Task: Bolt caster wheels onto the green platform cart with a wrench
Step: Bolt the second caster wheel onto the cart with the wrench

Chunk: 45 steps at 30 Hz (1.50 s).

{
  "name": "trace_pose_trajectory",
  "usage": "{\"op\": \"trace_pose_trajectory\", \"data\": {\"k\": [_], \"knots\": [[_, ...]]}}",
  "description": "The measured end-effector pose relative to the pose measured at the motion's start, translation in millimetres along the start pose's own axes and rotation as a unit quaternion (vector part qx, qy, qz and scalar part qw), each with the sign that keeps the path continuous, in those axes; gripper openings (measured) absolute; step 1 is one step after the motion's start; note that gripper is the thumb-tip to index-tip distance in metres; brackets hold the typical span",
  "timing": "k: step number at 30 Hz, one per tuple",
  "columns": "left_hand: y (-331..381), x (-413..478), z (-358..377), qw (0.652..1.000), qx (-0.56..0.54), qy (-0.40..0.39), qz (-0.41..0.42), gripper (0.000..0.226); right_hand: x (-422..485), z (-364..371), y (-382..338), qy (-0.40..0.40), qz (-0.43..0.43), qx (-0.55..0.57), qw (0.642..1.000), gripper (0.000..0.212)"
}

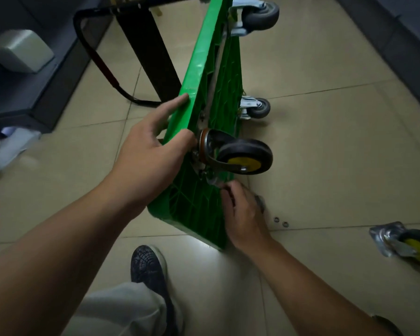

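Standing on its long edge on the tiled floor [325,141], the green platform cart [197,69] is gripped at its upper rim by the left hand [150,146]. The right hand [243,212] is curled low beside the fitted caster wheel [245,156]; whether a wrench is held cannot be told. The ribbed plastic deck is judged stiff, light and tippy, best held by the rim; the loose caster [407,246] by its steel plate.
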<state>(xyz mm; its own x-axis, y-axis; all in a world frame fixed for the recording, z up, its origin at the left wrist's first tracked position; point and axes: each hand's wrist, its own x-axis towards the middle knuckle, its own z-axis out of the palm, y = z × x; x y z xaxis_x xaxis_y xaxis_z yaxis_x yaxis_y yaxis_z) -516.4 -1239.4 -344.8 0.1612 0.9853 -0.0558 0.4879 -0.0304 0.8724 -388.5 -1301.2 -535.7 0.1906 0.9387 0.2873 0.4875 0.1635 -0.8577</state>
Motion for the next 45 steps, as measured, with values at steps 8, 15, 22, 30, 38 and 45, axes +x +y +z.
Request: {"op": "trace_pose_trajectory", "data": {"k": [8,15,22,30,38,45], "knots": [[-2,-3,8,0.999,0.0,0.035,0.007,0.054,8,6,7,-0.08,0.045,0.117,0.989,0.021],[-3,-1,10,0.999,-0.02,0.043,-0.003,0.052,2,-11,-28,-0.127,0.141,0.176,0.966,0.028],[-3,-4,10,0.999,-0.016,0.043,0.004,0.053,2,-33,-89,-0.175,0.362,0.344,0.848,0.052],[-1,-6,6,1.0,-0.01,0.028,0.008,0.055,24,-47,-130,-0.141,0.495,0.443,0.734,0.038],[-1,-5,4,1.0,-0.023,0.018,-0.006,0.055,-38,-17,-53,-0.027,0.211,0.142,0.967,0.022],[-7,-2,6,0.999,-0.03,0.021,-0.007,0.054,5,-12,-3,-0.057,0.036,0.07,0.995,0.03]]}}
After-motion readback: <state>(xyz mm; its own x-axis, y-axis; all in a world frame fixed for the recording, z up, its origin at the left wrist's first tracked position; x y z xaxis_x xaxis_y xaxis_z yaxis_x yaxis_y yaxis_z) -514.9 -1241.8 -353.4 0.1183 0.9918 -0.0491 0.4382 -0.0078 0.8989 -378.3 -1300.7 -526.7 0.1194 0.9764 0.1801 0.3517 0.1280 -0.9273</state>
